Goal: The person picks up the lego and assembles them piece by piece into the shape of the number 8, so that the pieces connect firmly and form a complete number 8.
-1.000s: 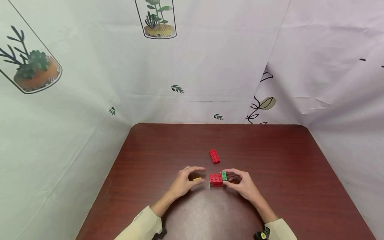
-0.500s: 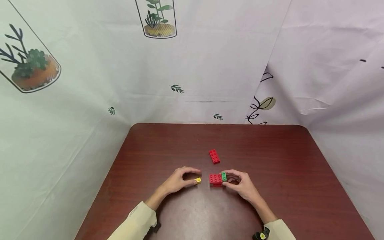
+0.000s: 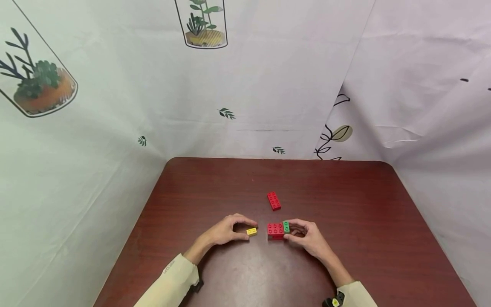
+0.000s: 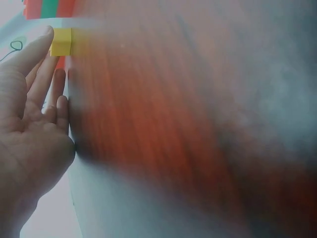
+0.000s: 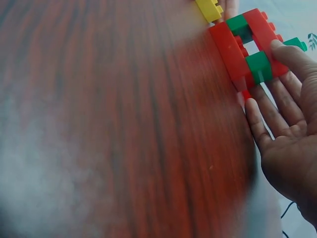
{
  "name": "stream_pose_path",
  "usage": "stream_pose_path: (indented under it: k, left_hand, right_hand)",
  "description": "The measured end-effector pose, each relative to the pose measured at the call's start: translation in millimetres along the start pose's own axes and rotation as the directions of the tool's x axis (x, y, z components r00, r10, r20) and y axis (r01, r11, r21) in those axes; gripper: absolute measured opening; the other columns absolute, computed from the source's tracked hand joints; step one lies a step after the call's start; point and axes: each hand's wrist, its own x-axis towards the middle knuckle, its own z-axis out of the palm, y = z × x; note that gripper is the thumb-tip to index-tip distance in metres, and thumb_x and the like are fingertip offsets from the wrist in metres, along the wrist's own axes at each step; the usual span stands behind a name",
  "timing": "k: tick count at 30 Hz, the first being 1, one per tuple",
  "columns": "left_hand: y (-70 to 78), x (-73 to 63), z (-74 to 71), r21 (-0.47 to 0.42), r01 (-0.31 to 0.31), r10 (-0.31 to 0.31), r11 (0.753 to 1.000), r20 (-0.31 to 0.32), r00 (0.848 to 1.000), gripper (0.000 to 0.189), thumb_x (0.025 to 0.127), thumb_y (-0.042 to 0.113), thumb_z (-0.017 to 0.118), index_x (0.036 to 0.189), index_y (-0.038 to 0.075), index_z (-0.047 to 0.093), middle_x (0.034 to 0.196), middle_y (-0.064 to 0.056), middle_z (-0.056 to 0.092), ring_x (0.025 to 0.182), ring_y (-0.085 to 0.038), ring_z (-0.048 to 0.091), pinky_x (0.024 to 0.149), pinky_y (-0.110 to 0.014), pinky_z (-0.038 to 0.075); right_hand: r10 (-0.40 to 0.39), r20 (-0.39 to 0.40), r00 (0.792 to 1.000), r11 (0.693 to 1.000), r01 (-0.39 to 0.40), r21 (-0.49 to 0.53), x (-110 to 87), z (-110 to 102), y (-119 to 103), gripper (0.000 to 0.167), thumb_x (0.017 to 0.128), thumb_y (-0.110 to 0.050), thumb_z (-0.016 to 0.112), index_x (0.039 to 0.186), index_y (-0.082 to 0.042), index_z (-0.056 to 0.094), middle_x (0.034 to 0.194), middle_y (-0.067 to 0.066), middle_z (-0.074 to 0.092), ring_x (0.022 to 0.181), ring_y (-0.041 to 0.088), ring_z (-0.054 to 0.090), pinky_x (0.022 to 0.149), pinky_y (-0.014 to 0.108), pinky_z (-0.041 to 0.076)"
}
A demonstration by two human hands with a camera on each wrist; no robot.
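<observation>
My right hand (image 3: pixel 308 236) grips a small stack of toy building bricks (image 3: pixel 275 230) by its right end, the thumb on the near side. The stack has red bricks above and below, two green bricks (image 5: pixel 259 66) between them with a gap, and a small green brick (image 3: pixel 286 227) on top at the right. A yellow two-stud brick (image 3: pixel 251 231) lies on the table left of the stack. Around it my left hand (image 3: pixel 226 230) is spread, thumb near side and forefinger far side, not visibly pinching it. Its other fingers stretch out loosely in the left wrist view.
A loose red brick (image 3: pixel 274 201) lies flat beyond the stack. The dark wooden table (image 3: pixel 345 187) has rounded far corners, and a pale patterned cloth (image 3: pixel 253 85) hangs behind and at both sides.
My left hand has drawn back slightly leftward, and its thumb has slid off the yellow brick, which now shows both studs. My right hand and the stack have hardly moved.
</observation>
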Motion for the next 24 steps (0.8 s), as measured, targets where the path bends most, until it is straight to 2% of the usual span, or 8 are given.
stream_pose_path:
  k: [11,24]
  left_hand:
    - [1.4,-0.1,-2.4,0.02,0.011,-0.012,1.0,0.044,0.999,0.043,0.098,0.012,0.078,0.139,0.024,0.071,0.135,0.014,0.067,0.127,-0.013,0.054,0.107,-0.039,0.046]
    - [3.1,0.1,1.9,0.058,0.012,-0.013,0.998,0.029,0.999,0.043,0.099,0.011,0.078,0.139,0.024,0.072,0.133,0.014,0.067,0.125,-0.014,0.054,0.104,-0.038,0.047]
  right_hand:
    - [0.039,0.005,0.999,0.999,-0.039,-0.013,0.0,-1.1,2.5,0.038,0.09,-0.004,0.085,0.124,0.007,0.072,0.109,0.017,0.077,0.084,0.012,0.072,0.075,0.025,0.058]
    - [0.055,0.008,0.998,0.998,-0.055,-0.011,-1.1,-1.1,4.1,0.038,0.091,-0.008,0.085,0.125,0.004,0.072,0.109,0.016,0.076,0.086,0.013,0.072,0.075,0.025,0.058]
